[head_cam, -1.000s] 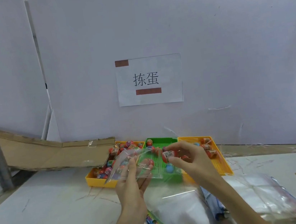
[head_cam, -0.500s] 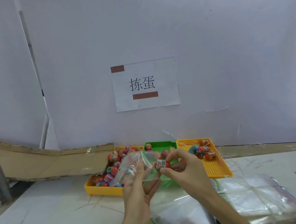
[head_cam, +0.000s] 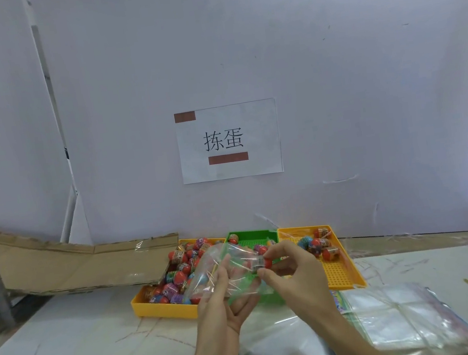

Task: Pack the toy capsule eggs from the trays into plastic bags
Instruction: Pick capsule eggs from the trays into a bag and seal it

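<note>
Above green perforated plastic tray (head_cam: pixel 252 234), clear plastic bag (head_cam: pixel 232 267) is gripped by left hand (head_cam: pixel 219 304); red toy capsule egg (head_cam: pixel 263 262) is pinched at bag mouth by right hand (head_cam: pixel 293 276). Judged early: many eggs (head_cam: pixel 180 273) left in yellow plastic tray (head_cam: pixel 163 305) at 9 o'clock.

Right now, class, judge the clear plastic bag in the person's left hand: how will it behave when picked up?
The clear plastic bag probably flops: it wrinkles and bends where the left hand pinches it. The yellow tray shows through it, so it is likely thin and light. Its glossy film may be slippery.
</note>
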A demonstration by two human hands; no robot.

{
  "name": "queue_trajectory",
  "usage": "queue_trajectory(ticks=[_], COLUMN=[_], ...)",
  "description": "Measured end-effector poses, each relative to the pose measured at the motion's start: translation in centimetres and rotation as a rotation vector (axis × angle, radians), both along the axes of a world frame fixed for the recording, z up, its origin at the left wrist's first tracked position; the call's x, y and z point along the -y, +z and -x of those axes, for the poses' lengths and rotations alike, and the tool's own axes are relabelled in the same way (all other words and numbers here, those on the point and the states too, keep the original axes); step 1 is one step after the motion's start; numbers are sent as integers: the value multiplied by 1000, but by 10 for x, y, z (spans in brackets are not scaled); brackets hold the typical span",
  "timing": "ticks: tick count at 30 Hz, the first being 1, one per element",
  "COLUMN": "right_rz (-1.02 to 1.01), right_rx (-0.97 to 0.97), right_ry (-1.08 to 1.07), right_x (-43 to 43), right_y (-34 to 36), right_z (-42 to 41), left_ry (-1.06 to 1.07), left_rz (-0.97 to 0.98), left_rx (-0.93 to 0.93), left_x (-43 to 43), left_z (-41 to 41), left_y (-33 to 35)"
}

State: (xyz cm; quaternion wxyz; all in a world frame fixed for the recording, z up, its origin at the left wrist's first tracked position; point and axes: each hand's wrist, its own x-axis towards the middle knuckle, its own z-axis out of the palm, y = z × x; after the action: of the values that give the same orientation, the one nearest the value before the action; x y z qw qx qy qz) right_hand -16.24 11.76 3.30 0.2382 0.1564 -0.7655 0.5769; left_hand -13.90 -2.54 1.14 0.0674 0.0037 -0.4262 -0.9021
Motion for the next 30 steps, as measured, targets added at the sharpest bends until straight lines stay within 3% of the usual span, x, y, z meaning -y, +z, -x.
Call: queue_trajectory(ticks=[4,11,20,24,30], right_rz=[34,-48,-7,-93,-238], right_rx=[-2,-17,-137,-227,-224], right_ry=[-16,134,-32,-174,-63], right_x=[-2,3,2,0,-10], right_y=[-1,-5,-6,-6,-5], right_z=[0,-2,0,3,9], left_ry=[-30,-14,-96,-117,-142], left_rz=[44,103,171,215,231], left_rx=[-32,-25,0,4,12], left_x=[-2,-1,-1,-2,-4], left_z=[-1,-4,-2,-2,-6], left_y=[2,1,-3,-4,-2])
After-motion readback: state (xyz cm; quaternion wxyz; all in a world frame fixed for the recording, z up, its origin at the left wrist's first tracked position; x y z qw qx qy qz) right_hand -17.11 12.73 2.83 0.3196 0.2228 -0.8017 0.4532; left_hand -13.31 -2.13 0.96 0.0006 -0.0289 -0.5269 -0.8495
